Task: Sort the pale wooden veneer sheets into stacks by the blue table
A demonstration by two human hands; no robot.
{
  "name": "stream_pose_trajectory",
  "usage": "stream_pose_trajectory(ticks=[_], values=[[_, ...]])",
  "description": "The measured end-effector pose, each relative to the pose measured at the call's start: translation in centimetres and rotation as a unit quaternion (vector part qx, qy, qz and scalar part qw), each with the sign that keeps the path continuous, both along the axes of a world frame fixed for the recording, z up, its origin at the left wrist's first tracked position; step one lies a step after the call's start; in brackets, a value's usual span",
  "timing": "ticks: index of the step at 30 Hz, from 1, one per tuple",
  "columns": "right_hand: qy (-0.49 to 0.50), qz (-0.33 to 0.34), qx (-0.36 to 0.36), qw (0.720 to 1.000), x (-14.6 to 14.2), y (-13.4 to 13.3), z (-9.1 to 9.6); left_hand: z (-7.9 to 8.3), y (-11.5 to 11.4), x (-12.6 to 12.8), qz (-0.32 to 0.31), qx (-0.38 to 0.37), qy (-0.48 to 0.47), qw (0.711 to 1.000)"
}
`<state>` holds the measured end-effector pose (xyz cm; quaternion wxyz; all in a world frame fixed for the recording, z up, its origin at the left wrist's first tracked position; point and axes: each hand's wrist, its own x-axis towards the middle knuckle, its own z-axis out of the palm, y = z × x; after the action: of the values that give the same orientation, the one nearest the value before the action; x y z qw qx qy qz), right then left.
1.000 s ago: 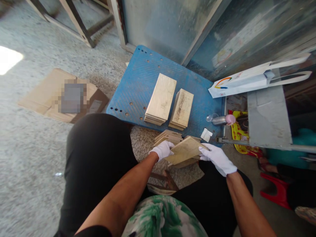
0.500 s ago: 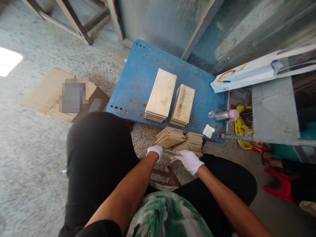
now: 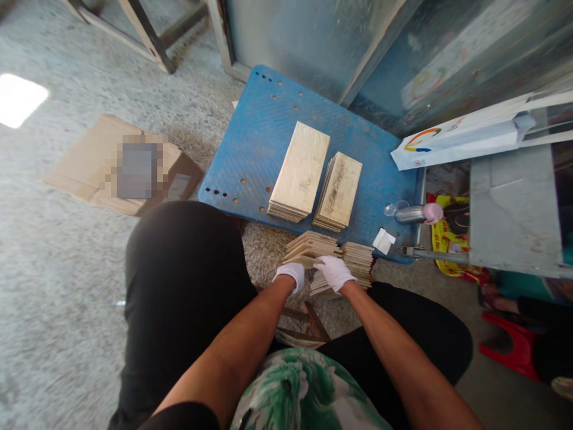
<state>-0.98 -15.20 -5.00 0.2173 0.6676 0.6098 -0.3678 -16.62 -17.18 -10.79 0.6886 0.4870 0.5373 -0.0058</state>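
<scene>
Both hands wear white gloves and meet low between my knees at loose piles of thin pale wooden boards on the floor. My left hand (image 3: 290, 276) is curled at the near edge of the fanned pile (image 3: 310, 243), gripping a board there. My right hand (image 3: 333, 272) lies over the same board, fingers bent around its edge, beside the second loose pile (image 3: 359, 260). Two neat stacks of boards, a longer one (image 3: 301, 170) and a shorter one (image 3: 339, 190), rest on the blue pallet (image 3: 250, 149) just beyond.
A flattened cardboard box (image 3: 89, 161) lies on the concrete floor to the left. A metal flask (image 3: 412, 213) and a white scrap (image 3: 384, 240) sit at the pallet's right edge. A grey metal table (image 3: 510, 209), a white paper bag (image 3: 470, 140) and a red stool (image 3: 510, 346) stand at right.
Both hands have brought the held board down and forward from in front of my right knee to the loose piles. My right hand moved left, close to my left hand.
</scene>
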Motion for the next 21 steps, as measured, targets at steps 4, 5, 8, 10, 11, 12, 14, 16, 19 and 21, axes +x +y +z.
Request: stream_pose_trajectory(ticks=[4,5,8,10,11,12,14,16,19,21], values=[[-0.018,0.008,0.011,1.0,0.9,-0.2,0.8,0.4,0.3,0.2,-0.036,0.005,0.053,0.998],[-0.025,0.008,0.014,1.0,1.2,-0.3,1.1,0.5,0.3,0.2,-0.035,0.008,0.058,0.998],[-0.045,0.005,0.023,0.999,2.2,-0.7,2.1,0.5,0.4,0.3,-0.022,0.018,0.065,0.997],[-0.059,-0.008,0.04,0.997,2.9,-0.6,2.8,0.5,0.4,0.3,-0.012,0.023,0.065,0.998],[-0.065,-0.024,0.058,0.996,3.2,-0.4,3.1,0.5,0.4,0.3,-0.009,0.023,0.065,0.998],[-0.07,-0.046,0.078,0.993,3.5,0.0,3.5,0.4,0.4,0.3,-0.008,0.023,0.065,0.998],[-0.073,-0.106,0.117,0.985,3.9,1.1,4.1,0.3,0.4,0.3,-0.008,0.021,0.063,0.998],[-0.07,-0.172,0.157,0.97,4.2,2.8,4.7,0.2,0.3,0.3,-0.01,0.017,0.058,0.998],[-0.067,-0.255,0.218,0.94,4.2,5.8,5.2,-0.1,0.2,0.4,-0.01,0.009,0.044,0.999],[-0.075,-0.277,0.225,0.931,3.6,7.8,5.3,-0.2,0.2,0.5,-0.007,0.002,0.029,1.0]])
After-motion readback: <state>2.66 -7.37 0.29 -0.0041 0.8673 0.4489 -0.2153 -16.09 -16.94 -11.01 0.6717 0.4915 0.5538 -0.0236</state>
